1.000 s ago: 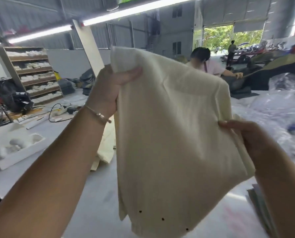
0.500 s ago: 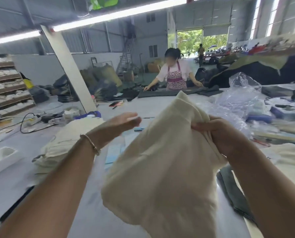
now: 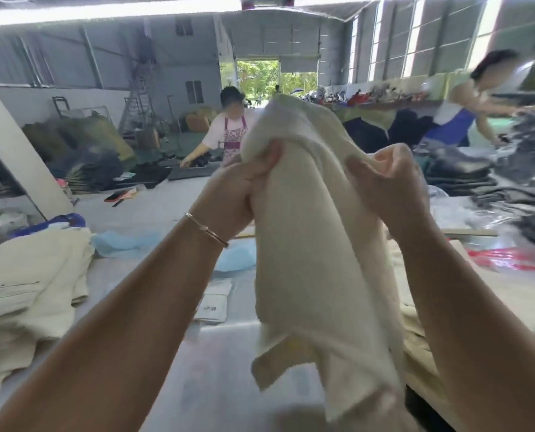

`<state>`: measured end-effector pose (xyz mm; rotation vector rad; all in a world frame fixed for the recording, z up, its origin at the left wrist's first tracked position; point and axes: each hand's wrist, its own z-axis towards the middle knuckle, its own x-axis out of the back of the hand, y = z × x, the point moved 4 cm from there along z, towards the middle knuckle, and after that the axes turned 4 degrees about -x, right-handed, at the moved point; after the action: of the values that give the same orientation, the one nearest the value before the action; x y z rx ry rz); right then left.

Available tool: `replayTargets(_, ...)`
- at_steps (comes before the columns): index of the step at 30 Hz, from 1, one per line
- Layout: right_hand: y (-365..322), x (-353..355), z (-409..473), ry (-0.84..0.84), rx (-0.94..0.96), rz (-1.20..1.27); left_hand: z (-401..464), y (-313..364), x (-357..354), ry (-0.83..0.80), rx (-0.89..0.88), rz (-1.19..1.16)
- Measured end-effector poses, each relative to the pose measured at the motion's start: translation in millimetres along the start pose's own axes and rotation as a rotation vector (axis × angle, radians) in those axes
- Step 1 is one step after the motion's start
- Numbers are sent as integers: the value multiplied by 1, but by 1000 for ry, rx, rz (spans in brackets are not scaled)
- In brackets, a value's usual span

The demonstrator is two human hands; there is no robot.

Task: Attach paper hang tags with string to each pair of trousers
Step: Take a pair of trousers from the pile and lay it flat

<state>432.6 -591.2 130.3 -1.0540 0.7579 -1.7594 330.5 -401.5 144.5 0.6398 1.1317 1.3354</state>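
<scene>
Item: cream trousers [image 3: 316,251], held up over the table [image 3: 216,369]; our left hand [image 3: 235,194] and right hand [image 3: 391,185] each clutched bunched cloth near the top; we judged it best to find the waistband before threading a tag; paper tags [image 3: 213,302] lay loose below; no containers discernible.

1. A large warehouse hall with grey corrugated metal walls [image 3: 110,67].
2. A long fluorescent tube light [image 3: 110,10] glows overhead.
3. An open doorway [image 3: 275,77] at the far end shows green trees outside.
4. Tall paned windows [image 3: 415,39] line the right wall.
5. A white slanted pillar [image 3: 14,151] stands at left.
6. A pale work surface [image 3: 179,194] stretches ahead.
</scene>
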Motion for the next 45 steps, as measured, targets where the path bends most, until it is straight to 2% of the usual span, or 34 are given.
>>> replayTargets(2,-1,-6,-4,75,93,-140,3,8,31,39,-47,-66)
replayTargets(4,-1,-27,-14,26,217,-224,-3,6,80,88,-50,-43)
replayTargets(6,8,-57,-34,-36,341,-286,-26,-11,139,185,4,19)
replayTargets(8,32,-95,-69,-120,448,-325,-67,-48,205,350,137,123)
replayTargets(10,73,-141,-116,-305,465,-443,-124,-100,272,510,396,339)
replayTargets(12,129,-186,-167,-650,356,-642,-184,-145,318,607,673,620)
replayTargets(13,158,-204,-192,-827,300,-744,-209,-162,336,628,757,741)
replayTargets(14,182,-216,-214,-961,267,-820,-228,-174,347,643,779,822)
replayTargets(16,214,-230,-242,-1054,241,-877,-246,-186,366,716,748,886)
replayTargets(19,233,-230,-253,-929,191,-879,-248,-197,391,726,754,981)
replayTargets(24,240,-199,-246,-368,-170,-818,-250,-214,411,670,755,1146)
replayTargets(27,245,-188,-236,-312,-387,-890,-256,-215,408,754,744,1230)
replayTargets(29,250,-183,-224,-322,-510,-872,-251,-212,394,675,564,1486)
replayTargets(31,254,-178,-213,-342,-600,-860,-245,-214,372,438,262,1708)
replayTargets(33,250,-176,-205,-342,-556,-874,-243,-219,359,323,128,1768)
replayTargets(37,223,-187,-209,-314,-284,-701,-241,-222,361,304,148,1795)
replayTargets(42,178,-216,-239,-471,-129,-356,-240,-222,344,272,199,1829)
replayTargets(45,152,-230,-255,-533,39,-247,-231,-222,302,210,111,1725)
